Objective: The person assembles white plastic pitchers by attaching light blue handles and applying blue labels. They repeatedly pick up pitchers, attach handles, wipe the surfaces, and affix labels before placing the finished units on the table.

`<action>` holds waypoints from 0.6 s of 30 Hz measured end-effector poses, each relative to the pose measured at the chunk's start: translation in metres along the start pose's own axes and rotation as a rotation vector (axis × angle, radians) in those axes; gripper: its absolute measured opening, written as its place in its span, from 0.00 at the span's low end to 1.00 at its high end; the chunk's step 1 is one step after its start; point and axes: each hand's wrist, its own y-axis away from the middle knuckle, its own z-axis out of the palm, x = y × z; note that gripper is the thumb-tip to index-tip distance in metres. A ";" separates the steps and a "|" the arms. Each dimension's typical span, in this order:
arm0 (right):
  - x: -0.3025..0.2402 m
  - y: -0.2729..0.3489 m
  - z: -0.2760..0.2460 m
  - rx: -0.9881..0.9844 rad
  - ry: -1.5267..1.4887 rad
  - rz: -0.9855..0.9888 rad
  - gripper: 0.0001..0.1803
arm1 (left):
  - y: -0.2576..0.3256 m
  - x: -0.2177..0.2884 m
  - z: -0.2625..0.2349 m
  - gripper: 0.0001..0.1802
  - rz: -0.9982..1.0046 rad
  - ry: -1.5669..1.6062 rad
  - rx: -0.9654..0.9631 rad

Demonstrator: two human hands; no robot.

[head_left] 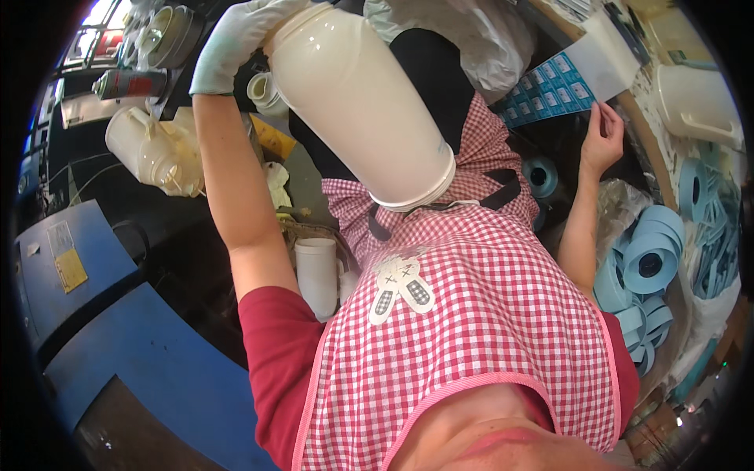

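A large white plastic jar (365,102) lies slanted across my lap, its ringed neck against the checked apron. My left hand (239,43), in a white glove, is closed on the jar's far end; its fingertips are partly hidden at the upper edge. To the right, my bare right hand (603,141) pinches the edge of a sheet of blue stickers (550,88) printed with rows of small pictures. The sheet's far part is plain white backing (606,64). This sheet is apart from the jar.
Light blue plastic parts (650,259) are heaped at the right, beside a white pitcher (697,106). At the left are yellowed white jugs (153,149), a spray can (129,84) and a blue cabinet (141,345). A white container (316,275) stands by my left elbow. Clear plastic bags (479,39) lie ahead.
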 end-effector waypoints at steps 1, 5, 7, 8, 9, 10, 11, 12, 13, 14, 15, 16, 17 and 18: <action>-0.002 0.000 0.001 0.006 -0.006 0.000 0.09 | 0.007 0.015 0.002 0.25 -0.041 0.115 -0.036; -0.007 0.004 0.017 0.020 -0.116 -0.019 0.08 | 0.034 -0.131 -0.023 0.34 0.101 1.234 -0.035; -0.007 0.010 0.014 0.043 -0.101 0.020 0.07 | 0.020 -0.088 0.028 0.38 -0.050 1.024 0.191; -0.006 0.013 0.015 0.035 -0.155 0.059 0.08 | 0.018 -0.086 0.028 0.35 -0.064 1.467 -0.065; -0.006 0.016 0.012 0.053 0.093 -0.119 0.09 | 0.015 -0.083 0.027 0.32 -0.076 1.896 -0.346; -0.014 0.018 0.007 0.068 0.348 -0.295 0.09 | 0.013 -0.059 0.044 0.24 -0.094 1.592 -0.176; -0.019 0.019 0.003 0.082 0.602 -0.474 0.10 | 0.014 -0.028 0.066 0.17 -0.105 1.282 -0.017; -0.013 0.025 0.000 0.042 0.578 -0.527 0.11 | 0.017 -0.016 0.077 0.13 -0.122 1.269 -0.033; -0.029 0.038 0.003 -0.032 0.582 -0.551 0.09 | 0.016 -0.013 0.084 0.13 -0.233 1.329 0.069; -0.060 0.049 0.008 -0.139 0.522 -0.593 0.09 | 0.011 -0.036 0.085 0.14 -0.195 1.213 0.126; -0.094 0.061 0.008 -0.294 0.403 -0.585 0.10 | 0.001 -0.057 0.088 0.14 -0.154 1.093 0.171; -0.126 0.070 0.007 -0.412 0.256 -0.597 0.11 | -0.005 -0.051 0.091 0.15 -0.229 1.025 0.153; -0.162 0.068 0.007 -0.551 0.028 -0.592 0.12 | -0.007 -0.038 0.092 0.16 -0.308 0.958 0.140; -0.180 0.065 0.010 -0.665 -0.266 -0.427 0.13 | -0.008 -0.022 0.094 0.16 -0.386 0.882 0.126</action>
